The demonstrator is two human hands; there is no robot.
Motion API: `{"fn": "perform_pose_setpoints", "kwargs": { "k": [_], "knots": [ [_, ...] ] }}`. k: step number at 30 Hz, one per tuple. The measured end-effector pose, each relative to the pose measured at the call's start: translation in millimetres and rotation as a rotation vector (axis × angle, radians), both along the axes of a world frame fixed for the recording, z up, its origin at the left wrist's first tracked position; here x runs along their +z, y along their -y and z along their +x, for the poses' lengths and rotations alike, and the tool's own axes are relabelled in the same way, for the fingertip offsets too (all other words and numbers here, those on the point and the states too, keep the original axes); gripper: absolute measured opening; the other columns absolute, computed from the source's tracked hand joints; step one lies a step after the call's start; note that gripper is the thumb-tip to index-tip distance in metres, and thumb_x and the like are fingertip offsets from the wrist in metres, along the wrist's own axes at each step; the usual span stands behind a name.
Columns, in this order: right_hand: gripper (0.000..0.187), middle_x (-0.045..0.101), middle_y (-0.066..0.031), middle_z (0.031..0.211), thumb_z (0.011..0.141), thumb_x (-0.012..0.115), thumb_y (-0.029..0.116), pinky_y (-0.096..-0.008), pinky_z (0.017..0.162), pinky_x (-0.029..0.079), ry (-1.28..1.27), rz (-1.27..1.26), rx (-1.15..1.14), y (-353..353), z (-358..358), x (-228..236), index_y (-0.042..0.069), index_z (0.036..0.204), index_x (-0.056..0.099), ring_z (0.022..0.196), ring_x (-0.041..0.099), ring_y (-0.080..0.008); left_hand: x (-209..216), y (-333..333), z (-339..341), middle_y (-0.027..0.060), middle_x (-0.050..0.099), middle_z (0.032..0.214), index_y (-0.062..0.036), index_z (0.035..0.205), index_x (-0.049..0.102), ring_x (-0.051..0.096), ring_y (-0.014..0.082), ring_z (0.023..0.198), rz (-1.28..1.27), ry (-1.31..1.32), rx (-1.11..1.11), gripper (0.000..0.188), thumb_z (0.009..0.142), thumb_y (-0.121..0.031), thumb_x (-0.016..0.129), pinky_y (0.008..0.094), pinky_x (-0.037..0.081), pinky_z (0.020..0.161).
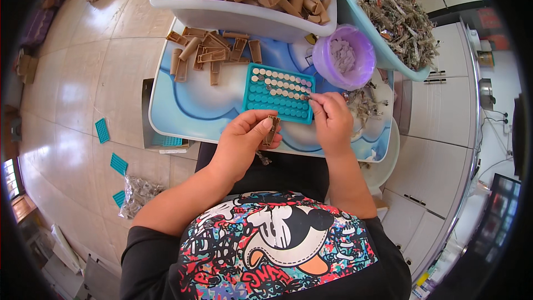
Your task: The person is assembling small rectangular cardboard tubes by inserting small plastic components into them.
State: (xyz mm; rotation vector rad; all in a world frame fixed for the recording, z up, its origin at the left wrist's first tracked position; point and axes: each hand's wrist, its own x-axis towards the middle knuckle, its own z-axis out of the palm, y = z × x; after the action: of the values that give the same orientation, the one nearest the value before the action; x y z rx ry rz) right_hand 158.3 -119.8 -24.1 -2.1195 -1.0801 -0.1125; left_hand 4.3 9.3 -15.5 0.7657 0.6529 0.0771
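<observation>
Left grip (240,136) holds a brown casing (270,130); right grip (333,116) pinches, seemingly, a grey piece (308,98).

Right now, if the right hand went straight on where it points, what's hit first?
Likely the teal tray with its pale discs; the right hand is at the tray's right edge, any height gap unclear.

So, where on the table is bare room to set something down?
The table's left side, between its edge, the brown pieces and the tray; also a thin strip in front of it. Crowded: the back, by the white bin, and the right, with bowl and scraps.
</observation>
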Motion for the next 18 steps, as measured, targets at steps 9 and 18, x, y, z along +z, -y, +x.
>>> {"fn": "perform_pose_setpoints", "kwargs": {
  "k": [9,18],
  "knots": [
    [0.010,0.058,-0.0074,0.078,0.073,0.068,0.009,-0.0328,0.056,0.045,0.108,-0.072,-0.035,-1,3,-2,0.006,0.082,0.065,0.066,0.057,-0.0245,-3,-1,2,0.0095,0.062,0.097,-0.0004,0.116,0.054,0.062,0.0159,0.082,-0.030,-0.007,0.035,0.028,0.093,-0.017,0.052,0.0302,0.054,0.075],
    [0.014,0.057,-0.0070,0.074,0.067,0.071,0.005,-0.0331,0.054,0.045,-0.056,0.075,0.233,-18,-39,19,0.005,0.079,0.062,0.064,0.057,-0.0241,-7,-1,1,0.0084,0.060,0.099,0.0018,0.115,0.053,0.061,0.0149,0.083,-0.064,0.022,0.037,0.028,0.093,-0.015,0.052,0.0286,0.053,0.076]
  ]
}}
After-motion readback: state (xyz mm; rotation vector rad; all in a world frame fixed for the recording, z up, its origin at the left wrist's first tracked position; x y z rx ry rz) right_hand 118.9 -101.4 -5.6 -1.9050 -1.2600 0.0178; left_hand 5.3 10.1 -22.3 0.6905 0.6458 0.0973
